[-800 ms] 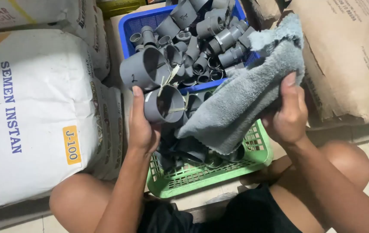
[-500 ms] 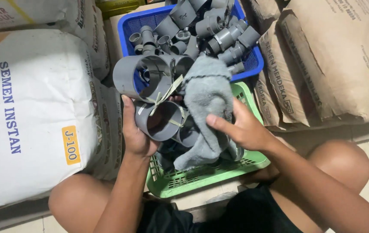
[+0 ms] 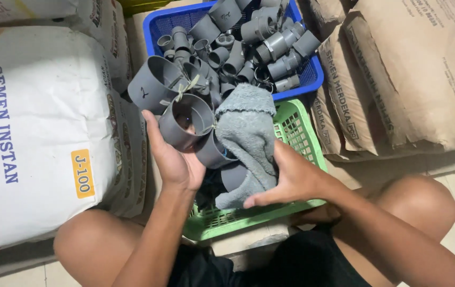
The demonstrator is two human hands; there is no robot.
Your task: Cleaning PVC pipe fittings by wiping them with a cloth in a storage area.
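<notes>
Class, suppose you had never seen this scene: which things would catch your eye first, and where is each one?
At centre, the left hand holds a tied bunch of wide grey plastic pipe couplings, while the right hand presses a grey fluffy cloth against them over a green plastic basket. Behind sits a blue plastic crate heaped with small grey fittings; a large white sack fills the left.

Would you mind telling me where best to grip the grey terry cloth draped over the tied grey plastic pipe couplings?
Probably pinch the grey terry cloth at its upper fold, coming from above on the right. That part stands free, while the right hand covers its lower end and the left hand cradles the tied grey plastic pipe couplings.
</notes>
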